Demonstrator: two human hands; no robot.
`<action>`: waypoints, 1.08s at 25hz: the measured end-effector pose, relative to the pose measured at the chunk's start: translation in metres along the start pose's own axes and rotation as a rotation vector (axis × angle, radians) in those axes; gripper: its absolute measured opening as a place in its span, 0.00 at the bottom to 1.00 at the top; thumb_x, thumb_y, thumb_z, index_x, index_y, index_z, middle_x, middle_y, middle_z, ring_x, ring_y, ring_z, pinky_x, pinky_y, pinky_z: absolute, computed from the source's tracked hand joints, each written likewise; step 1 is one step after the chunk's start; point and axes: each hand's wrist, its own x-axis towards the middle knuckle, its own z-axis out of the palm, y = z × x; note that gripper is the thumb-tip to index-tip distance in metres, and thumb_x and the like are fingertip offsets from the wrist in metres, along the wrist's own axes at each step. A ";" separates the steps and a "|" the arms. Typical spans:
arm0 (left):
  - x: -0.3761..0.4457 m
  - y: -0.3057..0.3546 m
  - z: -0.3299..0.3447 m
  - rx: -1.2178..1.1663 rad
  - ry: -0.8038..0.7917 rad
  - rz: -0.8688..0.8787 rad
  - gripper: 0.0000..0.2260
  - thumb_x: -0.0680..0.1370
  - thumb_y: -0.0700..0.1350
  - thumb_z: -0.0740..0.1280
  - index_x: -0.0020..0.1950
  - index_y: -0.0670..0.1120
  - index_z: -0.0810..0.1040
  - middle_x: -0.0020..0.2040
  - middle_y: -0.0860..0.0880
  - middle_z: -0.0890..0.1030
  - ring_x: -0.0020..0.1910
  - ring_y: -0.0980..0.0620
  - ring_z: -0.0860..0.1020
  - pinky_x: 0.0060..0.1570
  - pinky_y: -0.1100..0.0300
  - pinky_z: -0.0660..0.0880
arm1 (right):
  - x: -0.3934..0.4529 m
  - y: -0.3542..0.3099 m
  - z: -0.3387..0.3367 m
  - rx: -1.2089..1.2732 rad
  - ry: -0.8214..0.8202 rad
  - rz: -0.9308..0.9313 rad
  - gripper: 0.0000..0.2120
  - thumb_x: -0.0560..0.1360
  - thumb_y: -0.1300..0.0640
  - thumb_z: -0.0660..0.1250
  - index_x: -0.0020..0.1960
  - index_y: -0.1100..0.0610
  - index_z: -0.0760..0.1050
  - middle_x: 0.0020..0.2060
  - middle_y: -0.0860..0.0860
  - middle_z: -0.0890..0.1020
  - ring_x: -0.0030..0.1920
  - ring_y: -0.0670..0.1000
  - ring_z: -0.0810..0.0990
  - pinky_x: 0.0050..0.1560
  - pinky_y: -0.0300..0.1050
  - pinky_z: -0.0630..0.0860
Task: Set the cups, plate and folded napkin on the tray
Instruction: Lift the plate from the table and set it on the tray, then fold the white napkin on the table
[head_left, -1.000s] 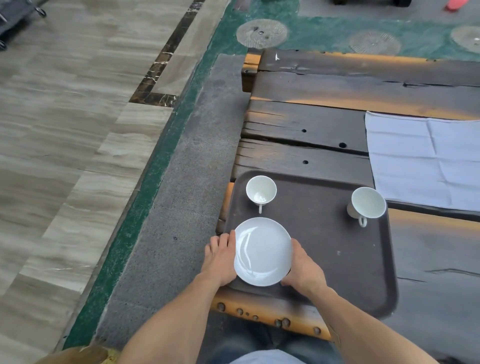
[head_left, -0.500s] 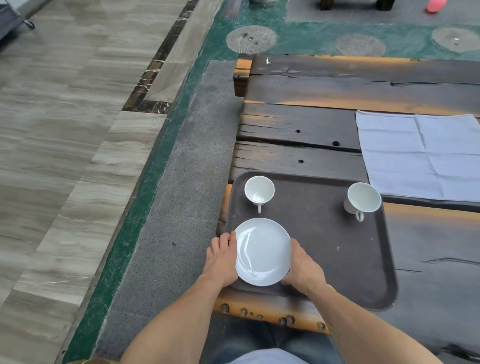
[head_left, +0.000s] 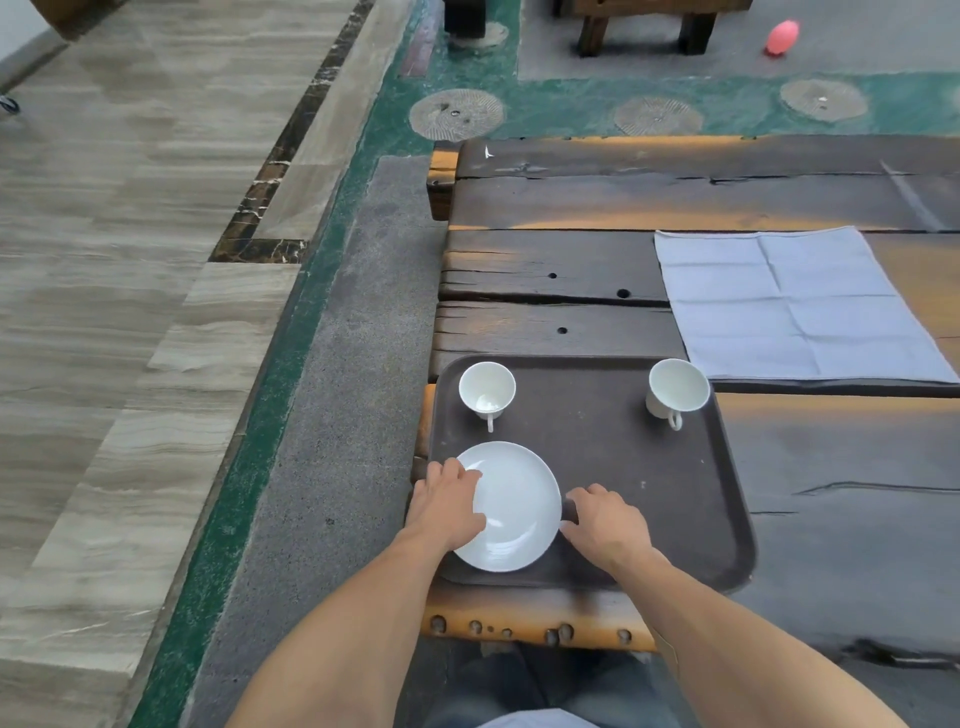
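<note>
A white plate (head_left: 514, 506) lies on the near left part of the dark brown tray (head_left: 639, 483). My left hand (head_left: 447, 501) lies palm down over the plate's left rim, fingers curled onto it. My right hand (head_left: 605, 525) rests on the tray just right of the plate, fingers apart, thumb close to the rim. Two white cups stand upright at the tray's far corners, the left cup (head_left: 487, 389) and the right cup (head_left: 677, 388), handles toward me. A pale blue napkin (head_left: 789, 306) lies spread flat on the wooden table beyond the tray, to the right.
The tray sits at the near left corner of a dark plank table (head_left: 571, 208), whose left edge drops to a grey and green floor. A pink object (head_left: 782, 36) and a wooden bench's legs (head_left: 644, 31) are far back on the floor.
The plate now rests flat on the tray. Both hands turned palm down; my right hand came off the plate's rim. The view tilted up, showing more of the table and napkin.
</note>
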 end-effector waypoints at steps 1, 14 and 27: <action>0.002 0.008 -0.003 -0.016 -0.022 0.034 0.27 0.76 0.53 0.65 0.74 0.51 0.65 0.70 0.48 0.66 0.68 0.45 0.62 0.65 0.50 0.65 | -0.002 0.005 -0.003 -0.002 0.010 -0.003 0.19 0.79 0.47 0.59 0.68 0.51 0.70 0.62 0.51 0.75 0.62 0.55 0.74 0.58 0.51 0.73; 0.013 0.168 -0.019 0.017 -0.115 0.243 0.25 0.77 0.60 0.62 0.71 0.52 0.72 0.68 0.48 0.71 0.68 0.47 0.69 0.64 0.50 0.69 | -0.041 0.143 -0.057 0.026 0.125 0.049 0.20 0.80 0.44 0.58 0.67 0.52 0.72 0.64 0.51 0.78 0.64 0.55 0.75 0.60 0.49 0.72; 0.013 0.340 -0.008 0.004 -0.052 0.265 0.21 0.76 0.59 0.62 0.66 0.51 0.76 0.61 0.49 0.75 0.63 0.47 0.73 0.59 0.50 0.71 | -0.084 0.331 -0.096 0.058 0.145 0.101 0.19 0.79 0.45 0.59 0.67 0.50 0.73 0.60 0.52 0.81 0.61 0.55 0.78 0.58 0.49 0.75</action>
